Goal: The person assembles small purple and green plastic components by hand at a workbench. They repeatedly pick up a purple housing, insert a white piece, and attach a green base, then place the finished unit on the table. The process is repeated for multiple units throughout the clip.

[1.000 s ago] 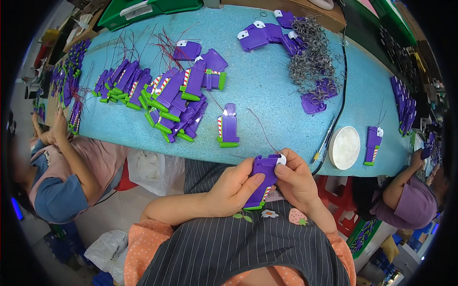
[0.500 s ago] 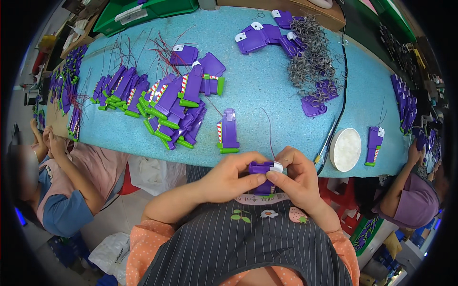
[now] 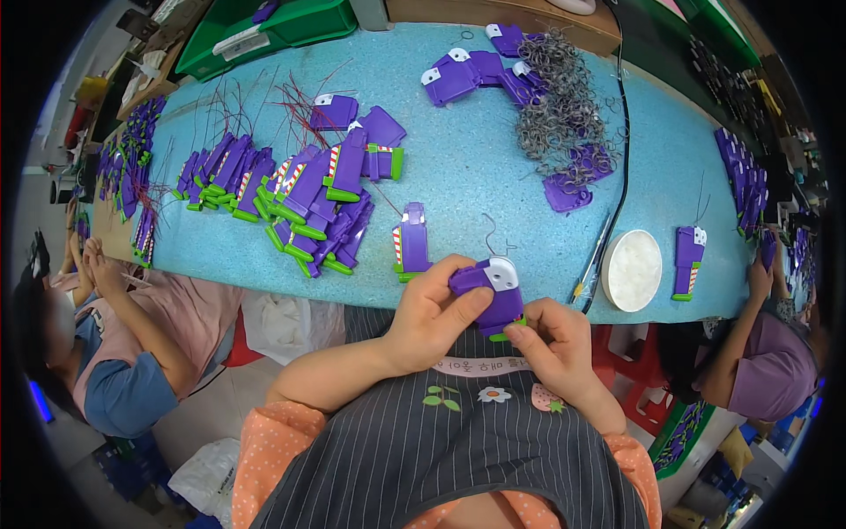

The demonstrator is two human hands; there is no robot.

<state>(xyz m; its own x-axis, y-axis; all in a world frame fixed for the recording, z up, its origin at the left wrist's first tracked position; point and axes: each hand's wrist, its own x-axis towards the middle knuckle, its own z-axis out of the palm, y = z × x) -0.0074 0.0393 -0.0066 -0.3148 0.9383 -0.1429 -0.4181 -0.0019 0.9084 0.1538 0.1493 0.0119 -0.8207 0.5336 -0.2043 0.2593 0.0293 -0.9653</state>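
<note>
Between my hands is a purple plastic wing-shaped toy part [image 3: 502,306] with a white, dotted tip and a green lower end. My left hand [image 3: 430,319] grips its left side, thumb across the purple face. The fingers of my right hand [image 3: 561,348] are closed at the green end. A thin bent wire [image 3: 490,231] rises beyond the white tip. On the table just past my left hand lies a similar part [image 3: 413,236] with a red-and-white striped edge. A heap of such parts [image 3: 308,189], with red wires, is farther left.
Tangled grey wire pieces [image 3: 564,97] lie over purple shells at the back right. A white bowl [image 3: 633,269] stands beside a thin tool [image 3: 589,275] and a black cable [image 3: 627,159]. Another part [image 3: 687,264] lies farther right. Co-workers sit left and right. A green bin [image 3: 291,31] is behind.
The toy part has turned so its white tip faces up and away, its purple face showing. My right hand has shifted from the white tip down to the green end.
</note>
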